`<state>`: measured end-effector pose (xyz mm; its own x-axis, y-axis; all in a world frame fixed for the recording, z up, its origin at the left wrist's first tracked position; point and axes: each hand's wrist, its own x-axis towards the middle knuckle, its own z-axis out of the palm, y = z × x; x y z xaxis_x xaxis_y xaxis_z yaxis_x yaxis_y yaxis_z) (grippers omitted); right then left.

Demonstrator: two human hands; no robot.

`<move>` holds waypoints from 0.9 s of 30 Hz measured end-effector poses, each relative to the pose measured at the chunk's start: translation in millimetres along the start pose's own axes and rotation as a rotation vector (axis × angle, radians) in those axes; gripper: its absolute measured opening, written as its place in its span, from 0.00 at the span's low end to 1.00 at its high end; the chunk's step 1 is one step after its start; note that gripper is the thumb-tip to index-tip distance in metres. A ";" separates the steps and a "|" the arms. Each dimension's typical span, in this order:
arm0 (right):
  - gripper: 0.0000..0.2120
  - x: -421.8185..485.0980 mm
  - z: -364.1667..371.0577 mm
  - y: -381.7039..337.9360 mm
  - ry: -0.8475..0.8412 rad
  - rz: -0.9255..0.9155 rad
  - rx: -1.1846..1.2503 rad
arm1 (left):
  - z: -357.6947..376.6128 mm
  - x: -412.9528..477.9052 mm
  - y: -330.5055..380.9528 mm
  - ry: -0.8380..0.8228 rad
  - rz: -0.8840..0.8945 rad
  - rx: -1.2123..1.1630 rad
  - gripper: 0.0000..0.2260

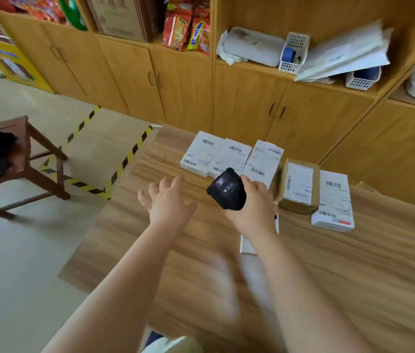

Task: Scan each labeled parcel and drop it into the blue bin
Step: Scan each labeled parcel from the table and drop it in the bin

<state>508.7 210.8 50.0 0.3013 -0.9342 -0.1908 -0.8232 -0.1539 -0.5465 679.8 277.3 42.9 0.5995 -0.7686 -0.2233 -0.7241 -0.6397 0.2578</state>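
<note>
My right hand point(254, 205) grips a black handheld scanner point(228, 191) above the wooden table point(354, 276). My left hand point(168, 200) hovers open beside it, fingers spread, holding nothing. Three white labeled parcels point(229, 156) lie side by side at the table's far edge, just beyond the scanner. A brown cardboard parcel point(299, 186) with a label sits to the right, and a white labeled parcel point(333, 200) lies next to it. Part of a white parcel point(247, 247) shows under my right wrist. No blue bin is in view.
Wooden cabinets point(183, 82) line the wall behind the table, with snack bags, white baskets and papers on the shelf. A wooden stool point(30, 159) with a black item stands on the floor at left, near yellow-black floor tape point(127, 159).
</note>
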 end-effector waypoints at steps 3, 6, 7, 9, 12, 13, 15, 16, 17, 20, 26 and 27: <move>0.44 38.0 25.9 -12.8 0.013 0.101 -0.001 | 8.5 60.7 -3.4 -0.112 -0.003 -0.010 0.34; 0.45 77.6 49.1 -21.2 0.033 0.159 -0.012 | 28.5 122.6 4.9 -0.219 0.052 -0.025 0.36; 0.45 89.8 56.2 -22.9 0.041 0.176 -0.021 | 37.3 141.5 8.5 -0.258 0.098 0.016 0.35; 0.45 108.9 69.7 -24.9 0.049 0.219 -0.040 | 54.7 173.2 13.4 -0.339 0.187 0.145 0.33; 0.44 123.2 86.9 -26.5 0.033 0.274 -0.041 | 80.5 199.8 7.4 -0.387 0.315 0.320 0.33; 0.44 123.7 91.0 -26.9 0.030 0.285 -0.042 | 85.0 199.9 2.6 -0.384 0.339 0.330 0.33; 0.44 119.3 97.8 -27.6 0.023 0.301 -0.032 | 88.6 189.5 -11.0 -0.376 0.362 0.297 0.33; 0.44 115.5 100.8 -28.2 0.018 0.306 -0.023 | 90.1 181.2 -20.3 -0.369 0.367 0.257 0.32; 0.44 110.4 103.5 -29.2 0.013 0.310 -0.015 | 92.6 170.9 -32.5 -0.353 0.374 0.217 0.32; 0.45 93.5 111.6 -31.1 0.004 0.334 0.012 | 97.1 135.2 -77.1 -0.253 0.360 0.082 0.32; 0.44 70.3 123.9 -38.5 -0.048 0.365 -0.009 | 78.2 130.9 -85.2 -0.219 -0.050 -0.213 0.56; 0.44 68.3 124.3 -41.0 -0.043 0.366 -0.007 | 74.5 136.3 -79.8 -0.259 -0.076 -0.183 0.61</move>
<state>622.8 193.3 -42.0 0.0065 -0.9134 -0.4071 -0.8834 0.1856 -0.4304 793.9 224.1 -78.1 0.5258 -0.7059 -0.4746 -0.5928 -0.7042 0.3907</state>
